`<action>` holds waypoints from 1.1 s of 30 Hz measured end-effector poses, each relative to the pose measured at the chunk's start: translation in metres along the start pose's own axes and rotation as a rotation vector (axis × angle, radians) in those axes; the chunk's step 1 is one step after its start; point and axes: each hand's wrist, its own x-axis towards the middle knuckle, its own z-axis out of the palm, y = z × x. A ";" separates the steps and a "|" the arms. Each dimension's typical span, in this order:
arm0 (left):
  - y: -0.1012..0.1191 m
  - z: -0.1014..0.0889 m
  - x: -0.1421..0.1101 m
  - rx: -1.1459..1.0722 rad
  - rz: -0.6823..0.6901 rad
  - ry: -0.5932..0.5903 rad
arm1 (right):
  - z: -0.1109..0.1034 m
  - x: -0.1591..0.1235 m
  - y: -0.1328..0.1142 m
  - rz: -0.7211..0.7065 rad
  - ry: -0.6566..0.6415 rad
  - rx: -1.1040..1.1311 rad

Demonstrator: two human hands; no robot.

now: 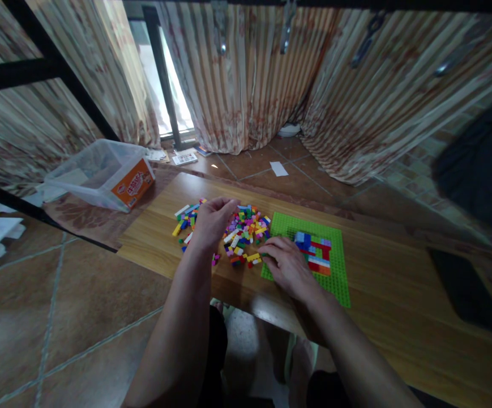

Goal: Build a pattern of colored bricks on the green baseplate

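Loose toy building bricks (246,226) in many colours lie in a pile on the wooden table. Over the pile's left part is my left hand (215,220), its thumb and fingers pressed together; whatever they hold is hidden. A green baseplate (339,289) lies to the right of the pile. My right hand (287,263) is low over its left side, fingers bent, with a small gap between thumb and fingertips and no brick visible there. Just right of this hand, a structure of red, white and orange bricks (320,263) is on the baseplate, with blue bricks (302,239) standing higher at its back.
A clear plastic box (97,170) with an orange label is on the floor beyond the table's left end. A dark flat object (466,289) lies at the table's right. Papers (278,168) are on the tiled floor, before striped curtains (246,79).
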 end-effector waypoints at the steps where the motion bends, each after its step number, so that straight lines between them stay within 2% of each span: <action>1: 0.000 0.000 0.000 -0.002 -0.002 0.000 | 0.000 0.000 0.000 0.003 -0.001 0.002; 11: 0.001 -0.001 0.000 -0.007 -0.002 -0.007 | 0.000 0.000 -0.001 0.026 -0.012 -0.004; 18: 0.000 -0.006 0.002 -0.016 0.000 0.032 | 0.000 0.000 0.002 0.026 0.005 -0.019; 22: 0.001 -0.010 0.002 0.031 0.019 0.015 | -0.001 0.000 0.002 0.038 0.036 -0.045; 25: -0.003 -0.015 0.002 0.215 0.065 -0.028 | -0.002 0.001 0.002 0.058 0.085 -0.057; 29: -0.015 -0.022 0.001 0.626 0.136 -0.162 | -0.002 0.004 0.005 0.077 0.171 -0.046; 33: -0.019 -0.020 -0.003 0.912 0.113 -0.265 | 0.003 0.008 0.008 0.092 0.170 -0.065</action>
